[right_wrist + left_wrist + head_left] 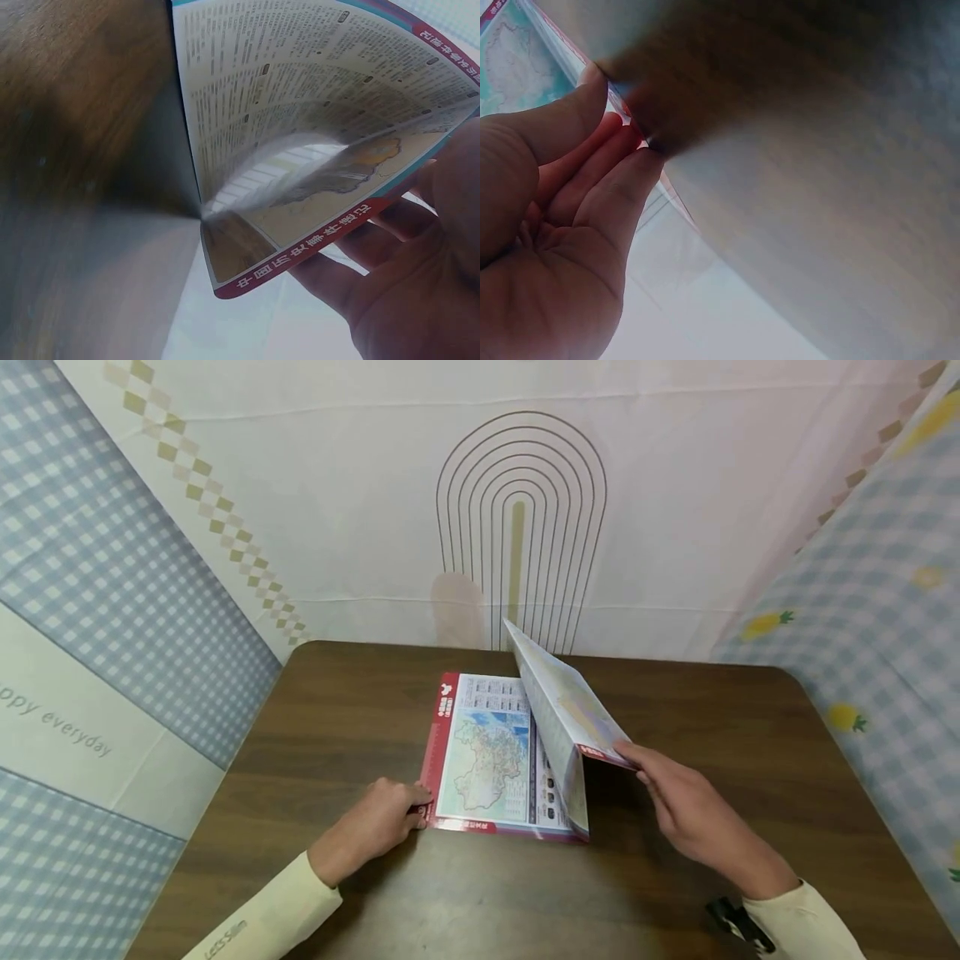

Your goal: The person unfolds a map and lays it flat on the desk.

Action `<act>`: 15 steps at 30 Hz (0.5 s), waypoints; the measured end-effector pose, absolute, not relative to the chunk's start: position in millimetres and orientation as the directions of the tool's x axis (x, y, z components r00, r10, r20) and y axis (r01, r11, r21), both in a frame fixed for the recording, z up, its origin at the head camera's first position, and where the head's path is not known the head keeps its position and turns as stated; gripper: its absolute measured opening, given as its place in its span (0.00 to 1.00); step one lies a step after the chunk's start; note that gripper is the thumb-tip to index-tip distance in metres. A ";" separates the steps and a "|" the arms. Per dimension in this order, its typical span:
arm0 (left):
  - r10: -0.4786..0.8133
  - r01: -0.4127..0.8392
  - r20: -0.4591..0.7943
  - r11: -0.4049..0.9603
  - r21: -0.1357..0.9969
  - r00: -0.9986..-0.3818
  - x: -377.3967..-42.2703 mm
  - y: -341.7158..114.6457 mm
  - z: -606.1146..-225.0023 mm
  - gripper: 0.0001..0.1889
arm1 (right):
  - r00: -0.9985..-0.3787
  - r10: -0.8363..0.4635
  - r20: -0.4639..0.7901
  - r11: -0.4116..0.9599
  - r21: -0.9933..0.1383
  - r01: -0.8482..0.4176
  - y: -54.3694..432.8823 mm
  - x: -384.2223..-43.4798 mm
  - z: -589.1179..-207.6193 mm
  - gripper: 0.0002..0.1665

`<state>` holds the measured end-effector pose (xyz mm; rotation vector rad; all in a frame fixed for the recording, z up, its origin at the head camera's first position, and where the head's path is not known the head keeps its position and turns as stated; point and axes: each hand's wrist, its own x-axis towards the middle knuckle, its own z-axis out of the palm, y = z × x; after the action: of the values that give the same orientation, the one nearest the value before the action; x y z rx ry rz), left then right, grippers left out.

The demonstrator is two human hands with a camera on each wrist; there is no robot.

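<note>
A glossy folding map (483,760) with red borders lies partly unfolded on the table, its left panel flat and showing a printed map. Its right panel (551,702) stands up at a tilt from the fold. At the lower left corner, my left hand (382,817) pinches the red edge; thumb and fingertips meet at that edge in the left wrist view. My right hand (693,810) holds the lower right corner of the raised panel above the table. In the right wrist view, the fingers (330,281) lie behind the panel, and the thumb is hidden.
The brown wooden table (337,718) extends around the map. A white cloth with arch lines (660,527) hangs behind it, and checked cloths (135,527) hang at both sides. A black strap (738,927) sits at the right wrist.
</note>
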<state>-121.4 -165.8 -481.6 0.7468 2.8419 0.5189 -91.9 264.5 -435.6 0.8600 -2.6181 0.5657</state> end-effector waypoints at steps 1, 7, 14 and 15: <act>0.501 0.450 -0.060 0.818 0.360 -0.863 -121.2 -166.7 -481.0 0.18 | -0.764 -0.487 0.424 0.738 -0.268 -0.619 266.3 -90.9 -435.1 0.39; 0.495 0.463 -0.029 0.830 0.311 -0.868 -120.7 -176.7 -481.0 0.18 | -0.757 -0.459 0.465 0.747 -0.258 -0.613 276.5 -82.2 -433.8 0.37; 0.493 0.459 -0.025 0.826 0.327 -0.869 -118.3 -194.7 -482.6 0.16 | -0.769 -0.404 0.495 0.806 -0.205 -0.555 289.8 -66.7 -429.2 0.28; 0.495 0.463 -0.020 0.825 0.324 -0.868 -117.9 -197.8 -482.6 0.16 | -0.768 -0.396 0.502 0.811 -0.200 -0.549 292.1 -64.6 -428.6 0.27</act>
<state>-117.9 -197.8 -482.6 0.7643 2.9016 0.4749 -64.6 292.1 -428.6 0.7055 -2.5514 0.4699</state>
